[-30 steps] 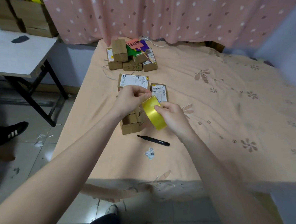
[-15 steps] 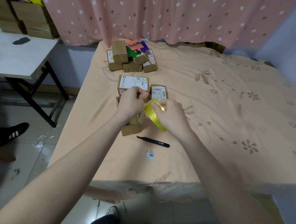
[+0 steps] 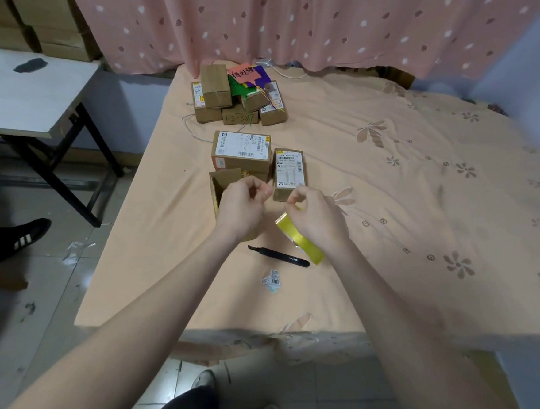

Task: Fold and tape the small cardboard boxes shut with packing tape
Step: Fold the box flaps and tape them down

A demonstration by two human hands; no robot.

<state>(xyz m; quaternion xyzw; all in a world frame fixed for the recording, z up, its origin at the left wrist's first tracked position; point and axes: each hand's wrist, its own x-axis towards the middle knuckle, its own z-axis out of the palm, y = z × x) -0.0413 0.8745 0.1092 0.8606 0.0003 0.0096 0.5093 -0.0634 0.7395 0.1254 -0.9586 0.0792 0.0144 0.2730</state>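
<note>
A yellow roll of packing tape [image 3: 300, 238] is gripped in my right hand [image 3: 317, 218], just above the bed. To its left, my left hand [image 3: 241, 207] pinches its fingertips together near the roll's top, apparently on the tape's free end; the strip itself is hard to see. Under my left hand stands a small brown cardboard box [image 3: 220, 181] with an upright flap, mostly hidden by the hand. Behind it lie two closed boxes with white labels, a wide one [image 3: 240, 149] and a narrow one [image 3: 288, 170].
A black cutter [image 3: 279, 256] and a torn label scrap [image 3: 271, 279] lie on the peach bedsheet [image 3: 389, 212] near the front edge. A pile of small boxes [image 3: 211, 85] sits by the curtain. A grey table [image 3: 30, 91] and someone's shoe [image 3: 14, 239] are at the left.
My hands have drawn apart. The right hand has carried the roll down and to the right, while the left hand stays over the open box with its fingertips pinched.
</note>
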